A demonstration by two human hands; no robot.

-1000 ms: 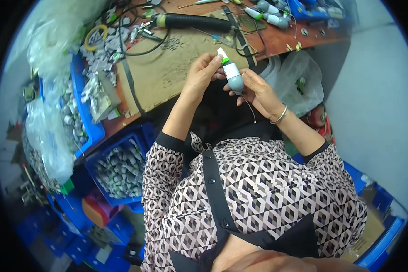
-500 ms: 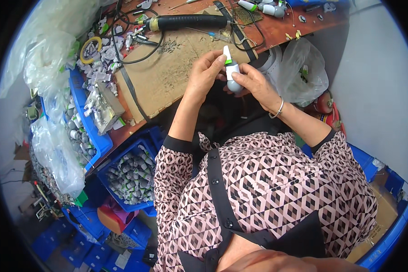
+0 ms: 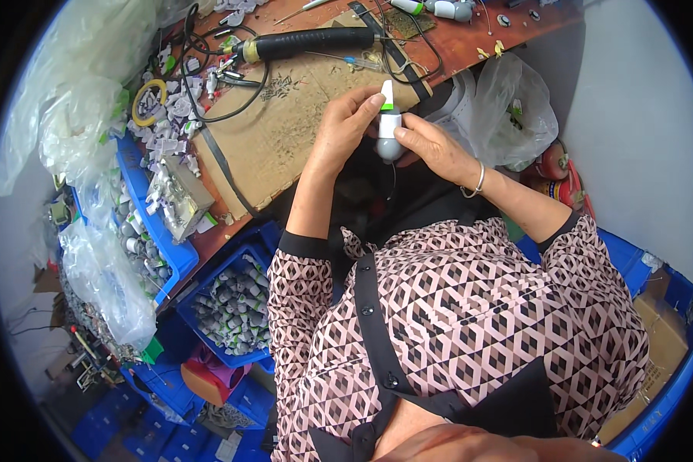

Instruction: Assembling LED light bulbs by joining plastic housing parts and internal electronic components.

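Note:
Above the near edge of the worktable, both of my hands hold one small plastic device [image 3: 390,127] upright. It has a rounded grey end at the bottom, a white sleeve round its middle, a green band and a white tapering tip on top. My left hand [image 3: 344,127] pinches it near the green band, thumb along its side. My right hand [image 3: 436,148] grips the white sleeve and grey body from the right, with some fingers hidden behind. A thin dark cord seems to hang below the grey end.
Cardboard [image 3: 277,131] covers the worktable, bearing dark small bits and a black cylindrical tool [image 3: 312,42] with a cable. Loose white parts and a yellow tape roll [image 3: 148,102] lie left. Blue bins [image 3: 227,308] hold similar grey devices. A clear plastic bag [image 3: 516,112] hangs right.
The device now stands straighter, and a thin dark cord shows beneath it. My right hand has shifted slightly on the body; the whole view has moved a little.

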